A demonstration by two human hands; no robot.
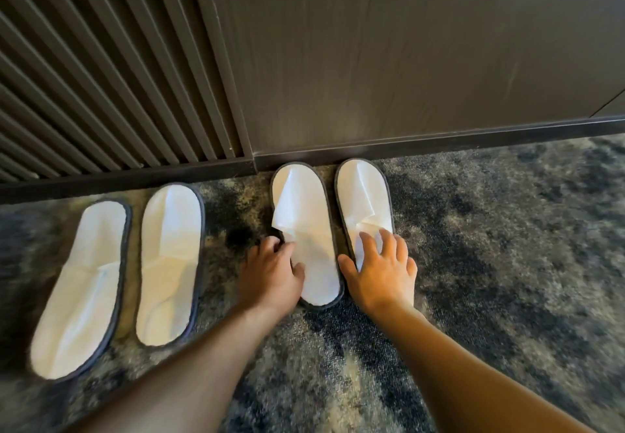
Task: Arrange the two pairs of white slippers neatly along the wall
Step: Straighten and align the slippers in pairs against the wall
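**Two hands on the right-hand pair, four slippers by the wall**

The left hand (272,272) lies on the near left edge of a flat white fabric slipper with dark grey trim (306,226), the left one of the right-hand pair. Its fingers curl round that edge and its thumb presses on the white insole, so it grips the slipper's side. The right hand (380,268) rests open, fingers spread, flat on the heel half of the matching white slipper just to the right (362,196); its fingertips reach the crumpled edge of the upper, and the palm hides the heel. It presses down rather than closing on anything.

There are four slippers, in two pairs. The two under the hands stand side by side, almost touching, toes pointing far, their tips right at the dark skirting board (439,143). Their uppers are creased and partly lifted.

The second pair lies to the left, apart from both hands. Its inner slipper (169,263) and outer slipper (81,290) lie side by side with a narrow gap, toes towards the wall, both leaning slightly rightward at the far end. They sit a little nearer than the right pair.

All four rest on a mottled grey and dark blue carpet (507,263). Behind them rises a dark brown wood-grain wall panel (406,60), with a slatted dark section (84,77) to the left.
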